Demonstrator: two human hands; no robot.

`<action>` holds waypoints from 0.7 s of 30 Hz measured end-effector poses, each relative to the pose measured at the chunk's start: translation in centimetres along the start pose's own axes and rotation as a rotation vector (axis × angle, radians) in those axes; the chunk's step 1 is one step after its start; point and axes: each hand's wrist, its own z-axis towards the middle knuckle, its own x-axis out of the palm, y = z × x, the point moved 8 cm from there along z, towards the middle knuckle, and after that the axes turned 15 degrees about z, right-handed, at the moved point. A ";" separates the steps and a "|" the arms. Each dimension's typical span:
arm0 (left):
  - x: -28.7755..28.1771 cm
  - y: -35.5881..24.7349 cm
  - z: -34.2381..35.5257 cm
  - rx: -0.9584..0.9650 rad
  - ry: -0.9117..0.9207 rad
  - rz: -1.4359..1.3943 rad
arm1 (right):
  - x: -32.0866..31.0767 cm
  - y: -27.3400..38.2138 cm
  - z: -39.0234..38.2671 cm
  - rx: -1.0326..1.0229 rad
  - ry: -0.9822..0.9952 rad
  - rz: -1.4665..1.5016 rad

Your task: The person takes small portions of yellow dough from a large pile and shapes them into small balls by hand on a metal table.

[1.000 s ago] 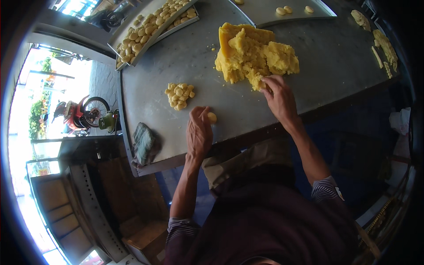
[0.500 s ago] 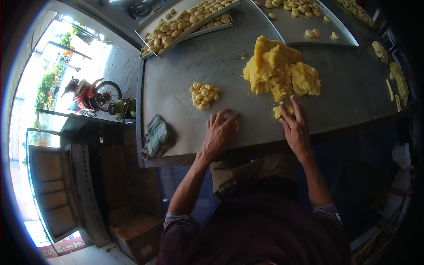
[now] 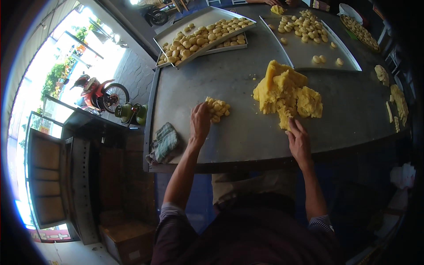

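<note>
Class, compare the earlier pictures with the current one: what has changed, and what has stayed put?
The left hand has moved left and forward to the pile; its grip is hidden. The ball beside it a second ago no longer shows. The right hand, at a separate lump half a second ago, is back at the yellow mass. The cloth and trays stayed put.

left fingers (image 3: pixel 202 108): hold on dough pieces (image 3: pixel 219 108) unclear | co-worker's hands (image 3: pixel 271 2): cut by top edge
</note>
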 end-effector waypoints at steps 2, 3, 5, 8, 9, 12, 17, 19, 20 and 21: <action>0.7 3.5 -0.8 -0.277 0.011 -0.052 | -0.3 -0.5 0.8 0.061 0.033 0.102; 1.0 5.1 -1.5 -0.417 0.016 -0.079 | -0.3 -0.3 0.9 0.037 0.051 0.065; -1.1 3.3 -1.6 -0.412 -0.130 -0.158 | -0.9 -0.1 1.4 0.002 0.061 -0.019; -2.2 -2.2 -3.0 -0.252 0.056 -0.282 | -0.6 1.8 2.0 -0.106 0.188 -0.248; -1.9 -5.5 -4.0 -0.113 0.198 -0.302 | -1.2 1.7 2.4 -0.067 0.177 -0.214; -1.2 -9.4 -7.1 0.116 0.225 0.004 | -1.6 0.4 2.9 0.025 0.130 -0.107; -0.7 -12.1 -2.8 0.275 -0.019 0.218 | -0.9 0.0 -0.5 -0.091 -0.117 -0.345; 1.2 -12.1 -1.7 0.317 -0.097 0.247 | -0.8 -0.5 -0.6 -0.035 -0.049 -0.260; 3.2 -11.6 -1.6 0.324 -0.048 0.236 | -0.9 -0.5 -0.4 -0.009 -0.012 -0.222; 4.8 -11.2 -1.7 0.335 0.003 0.220 | -1.4 -0.6 -0.1 0.006 -0.009 -0.134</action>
